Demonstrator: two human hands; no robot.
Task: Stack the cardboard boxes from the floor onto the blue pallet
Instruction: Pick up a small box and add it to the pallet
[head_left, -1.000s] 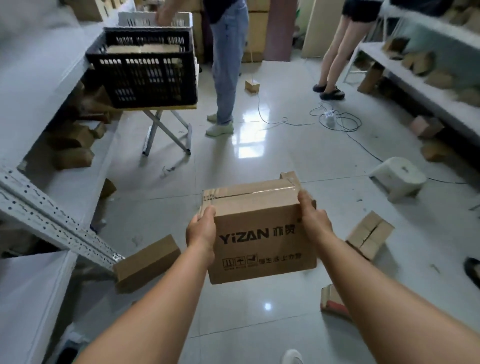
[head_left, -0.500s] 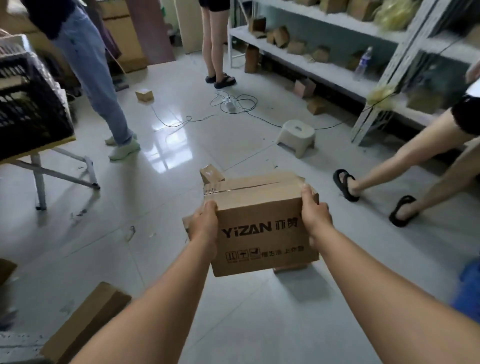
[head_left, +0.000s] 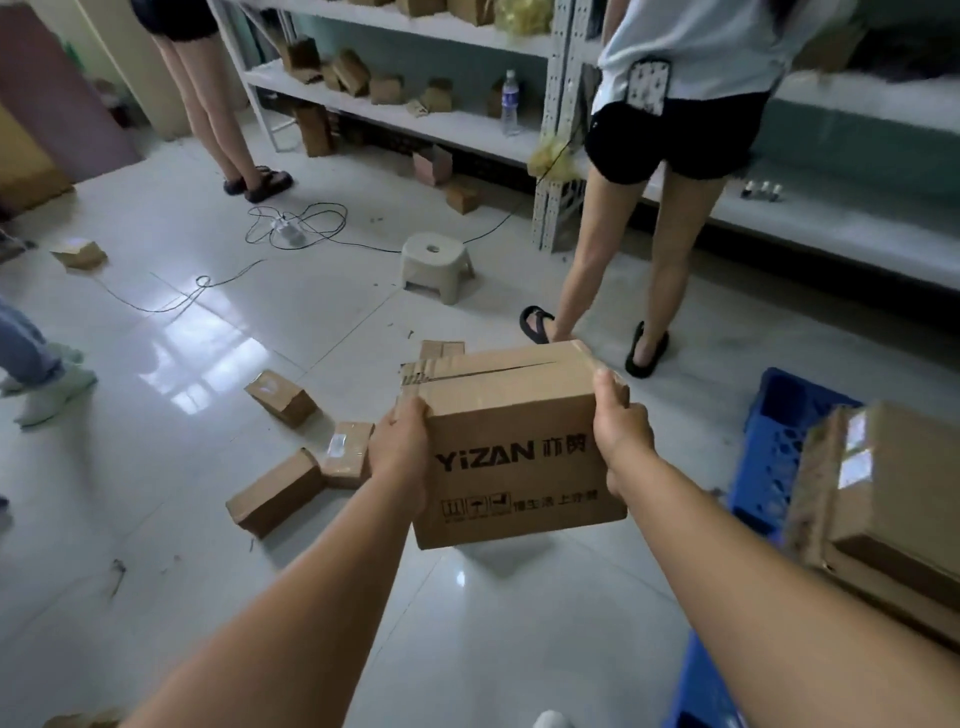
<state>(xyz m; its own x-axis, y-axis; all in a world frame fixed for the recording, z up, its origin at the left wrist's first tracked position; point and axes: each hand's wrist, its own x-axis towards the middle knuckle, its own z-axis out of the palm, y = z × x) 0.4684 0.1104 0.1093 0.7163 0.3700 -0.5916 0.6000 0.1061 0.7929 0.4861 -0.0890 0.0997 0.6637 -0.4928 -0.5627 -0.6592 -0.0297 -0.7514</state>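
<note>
The cardboard box (head_left: 519, 447) printed YIZAN hangs in the air between both hands, above the tiled floor (head_left: 156, 519) and short of the blue pallet (head_left: 774, 447), which lies off beyond the right fingers. The left hand (head_left: 400, 457) clamps the box's left end, its fingers curled round the far side with the thumb on the top edge; the right hand (head_left: 621, 431) grips the right end the same way, thumb up over the taped top. The box sits level, label toward the wearer.

To do this carry well, I would keep the squeeze even on both ends and keep the box level, then swing it rightward past the right fingers and lower it flat. Two stacked boxes (head_left: 883, 509) already occupy the near part of the pallet, so the bare blue deck just beyond the right fingers looks like the open spot, or else the top of that stack.

Room is tight on that side: a person's sandalled feet (head_left: 647, 348) stand just past the right fingertips, beside the pallet's far corner. Beyond the left fingers, small boxes (head_left: 306, 467) lie scattered on the floor, with a low stool (head_left: 436, 265) and loose cables (head_left: 296, 228) farther out.
</note>
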